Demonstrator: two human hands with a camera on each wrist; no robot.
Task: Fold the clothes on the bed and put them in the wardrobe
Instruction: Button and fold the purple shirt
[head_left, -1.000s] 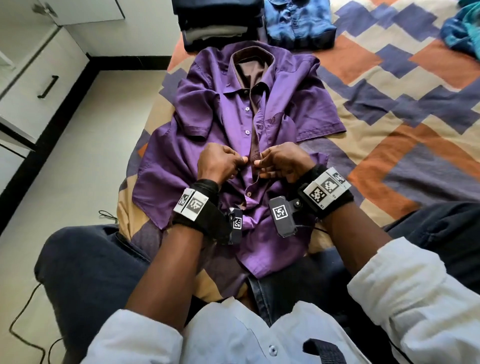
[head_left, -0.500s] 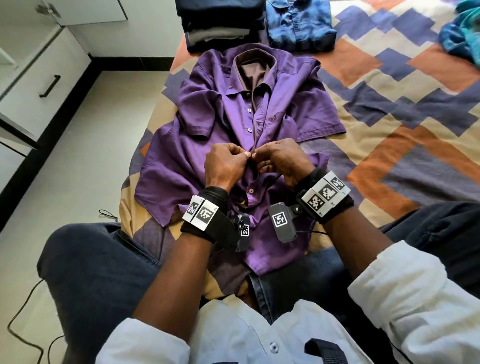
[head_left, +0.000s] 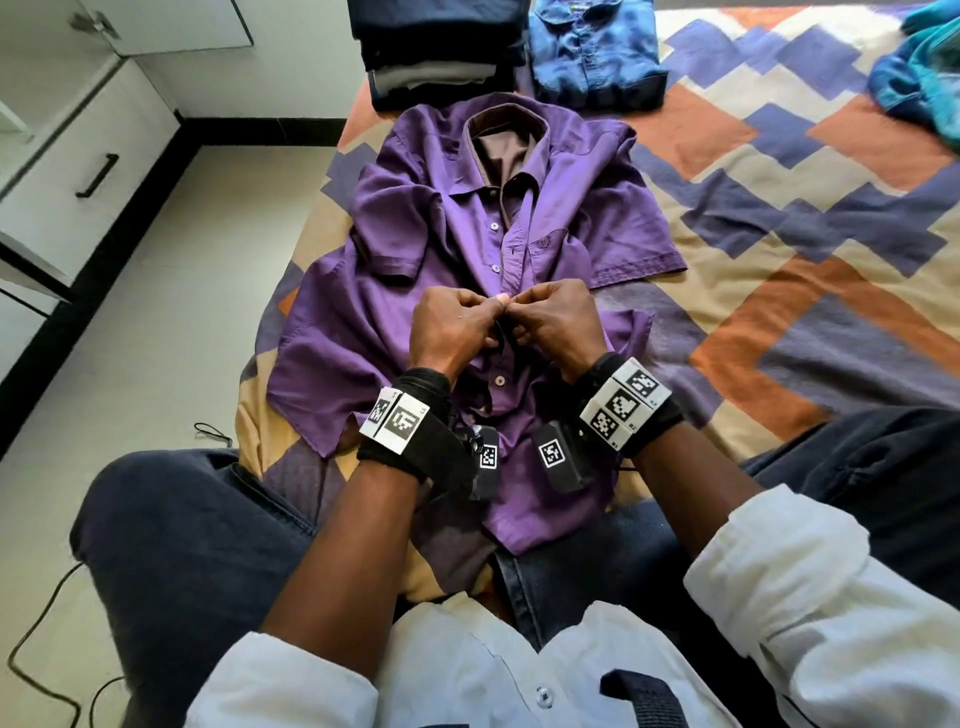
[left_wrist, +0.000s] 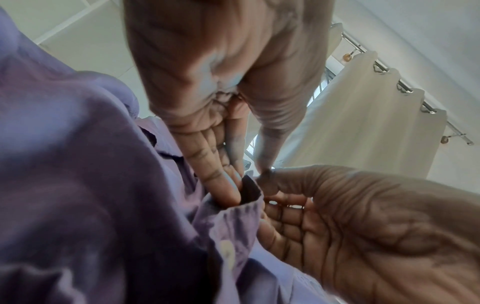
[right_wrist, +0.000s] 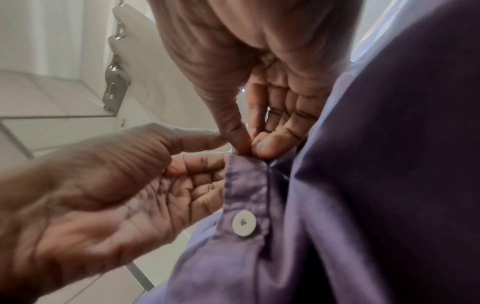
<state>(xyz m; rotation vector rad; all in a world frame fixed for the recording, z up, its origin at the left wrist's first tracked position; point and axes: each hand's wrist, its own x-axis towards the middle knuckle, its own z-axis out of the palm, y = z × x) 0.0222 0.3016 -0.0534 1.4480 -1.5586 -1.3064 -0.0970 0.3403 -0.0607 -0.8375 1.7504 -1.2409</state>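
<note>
At my fingertips: I have the left hand (head_left: 457, 332) and right hand (head_left: 558, 325) knuckle to knuckle, each pinching one edge of the placket so button and hole can meet.
Left fingers: curled, thumb and forefinger nipping the purple shirt (head_left: 395, 312) at its front edge; the wrist view shows fingertips (left_wrist: 228, 191) tucked under the fabric.
Right fingers: curled too, thumb against fingertip (right_wrist: 262, 147) clamped on the placket top, I judge to hold the hole steady.
Just below the fingers: a fastened button (right_wrist: 244, 223) sits on the placket, so I judge I'm working upward.
Under the fingers: the shirt lies face up on the bed (head_left: 779, 291), collar pointing away, flat so it can be folded once closed.
Just beyond the fingers: two open buttons (head_left: 493, 247) wait up the front.
Far beyond the fingers: a dark folded stack (head_left: 436, 47) and a folded blue shirt (head_left: 592, 57) sit side by side past the collar, I think ready for the wardrobe.
</note>
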